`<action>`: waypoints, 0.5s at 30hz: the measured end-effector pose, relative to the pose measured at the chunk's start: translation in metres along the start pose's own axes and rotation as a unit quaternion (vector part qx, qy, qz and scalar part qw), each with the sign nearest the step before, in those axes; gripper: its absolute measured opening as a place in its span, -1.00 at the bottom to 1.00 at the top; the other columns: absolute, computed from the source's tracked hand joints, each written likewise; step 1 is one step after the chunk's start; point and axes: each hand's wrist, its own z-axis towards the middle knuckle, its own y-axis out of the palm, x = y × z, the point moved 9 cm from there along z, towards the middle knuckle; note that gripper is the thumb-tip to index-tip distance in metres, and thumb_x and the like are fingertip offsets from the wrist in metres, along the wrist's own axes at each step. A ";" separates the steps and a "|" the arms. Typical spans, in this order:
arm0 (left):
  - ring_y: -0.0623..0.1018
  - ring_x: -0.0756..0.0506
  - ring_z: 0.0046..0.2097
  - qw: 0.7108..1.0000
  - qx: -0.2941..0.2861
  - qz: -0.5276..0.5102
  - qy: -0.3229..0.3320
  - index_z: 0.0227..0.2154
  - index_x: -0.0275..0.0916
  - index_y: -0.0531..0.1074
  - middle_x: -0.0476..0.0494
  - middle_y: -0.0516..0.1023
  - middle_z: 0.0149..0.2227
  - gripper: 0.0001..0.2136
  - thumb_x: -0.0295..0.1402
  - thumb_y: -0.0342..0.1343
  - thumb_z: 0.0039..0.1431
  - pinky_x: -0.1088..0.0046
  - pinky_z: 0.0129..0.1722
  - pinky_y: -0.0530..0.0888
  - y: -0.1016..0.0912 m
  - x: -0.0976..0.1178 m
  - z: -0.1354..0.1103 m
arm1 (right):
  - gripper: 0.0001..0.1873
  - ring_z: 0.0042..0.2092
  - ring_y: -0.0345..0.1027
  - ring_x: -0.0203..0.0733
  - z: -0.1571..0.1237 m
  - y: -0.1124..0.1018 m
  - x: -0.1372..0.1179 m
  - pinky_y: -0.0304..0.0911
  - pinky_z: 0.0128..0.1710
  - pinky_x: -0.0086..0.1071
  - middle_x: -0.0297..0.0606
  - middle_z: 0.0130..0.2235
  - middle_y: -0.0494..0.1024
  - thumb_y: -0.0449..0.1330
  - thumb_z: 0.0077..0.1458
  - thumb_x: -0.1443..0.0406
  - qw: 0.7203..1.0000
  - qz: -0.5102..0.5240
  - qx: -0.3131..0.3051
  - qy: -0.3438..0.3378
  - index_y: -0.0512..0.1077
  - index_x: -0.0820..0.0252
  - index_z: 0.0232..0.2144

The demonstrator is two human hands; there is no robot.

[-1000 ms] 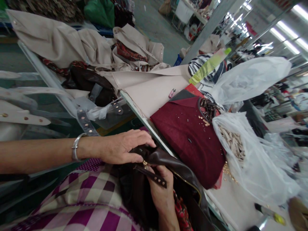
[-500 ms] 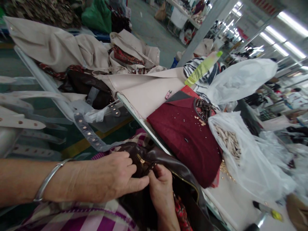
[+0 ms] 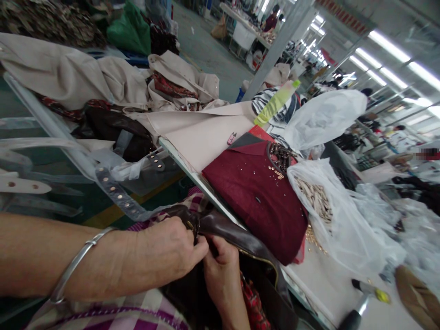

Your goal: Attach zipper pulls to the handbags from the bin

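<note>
A dark brown leather bag [image 3: 233, 229] lies across the lap, its mouth edged by a brass zipper [image 3: 261, 257] and a red patterned lining [image 3: 254, 302] showing inside. My left hand [image 3: 168, 250], with a silver bangle [image 3: 77, 266] on the wrist, is closed on the bag near the zipper's end. Against its thumb, my right hand [image 3: 223, 270] pinches the bag's material from the other side. The fingertips of both hands are partly hidden in the dark folds, so the exact piece between them is unclear.
Beside the bag stands a table with folded maroon cloth [image 3: 254, 197], small gold rings, a plastic bag of beige pieces [image 3: 316, 197] and a hammer [image 3: 360, 302]. Beige bags [image 3: 75, 68] are heaped at the back left. Studded straps [image 3: 117, 192] hang at left.
The view has shifted slightly. My left hand has curled and turned further over the zipper's end, which is now more covered. My right hand keeps its pinch close beside it.
</note>
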 end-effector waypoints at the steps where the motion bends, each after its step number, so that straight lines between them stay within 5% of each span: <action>1: 0.49 -0.14 -0.50 1.000 -0.003 0.000 0.003 -0.18 -0.28 0.40 -0.15 0.49 -0.47 -0.81 -0.51 0.18 0.13 0.37 -0.50 0.41 0.001 0.002 0.001 | -0.68 -0.08 0.51 -0.17 0.000 0.001 -0.002 0.30 0.05 -0.38 -0.38 -0.14 0.66 0.21 0.18 0.43 1.000 -0.007 -0.005 -0.006 0.63 -0.02 -0.11; 5: 0.49 -0.15 -0.52 1.000 -0.018 0.016 0.011 -0.20 -0.29 0.39 -0.16 0.51 -0.47 -0.77 -0.56 0.17 0.05 0.37 -0.54 0.41 0.003 0.005 0.003 | -0.67 -0.23 0.51 -0.26 -0.003 0.003 -0.006 0.33 -0.09 -0.48 -0.42 -0.21 0.67 0.17 0.18 0.47 0.999 -0.035 -0.011 -0.039 0.63 0.01 -0.16; 10: 0.52 -0.19 -0.46 0.998 0.033 0.020 0.048 -0.09 -0.27 0.39 -0.17 0.54 -0.39 -0.70 -0.48 0.19 0.08 0.29 -0.49 0.45 -0.014 0.001 0.003 | -0.67 -0.10 0.52 -0.18 -0.005 -0.009 -0.008 0.30 0.00 -0.41 -0.32 -0.12 0.65 0.17 0.19 0.43 0.989 -0.134 0.025 -0.059 0.58 0.04 -0.07; 15: 0.51 -0.18 -0.44 0.994 0.061 0.005 0.090 -0.08 -0.25 0.40 -0.15 0.54 -0.37 -0.74 -0.45 0.17 0.15 0.26 -0.47 0.43 -0.014 -0.004 0.000 | -0.66 -0.15 0.55 -0.24 0.000 -0.008 -0.004 0.34 -0.07 -0.46 -0.36 -0.15 0.67 0.14 0.22 0.45 0.996 -0.081 -0.014 -0.028 0.61 -0.01 -0.11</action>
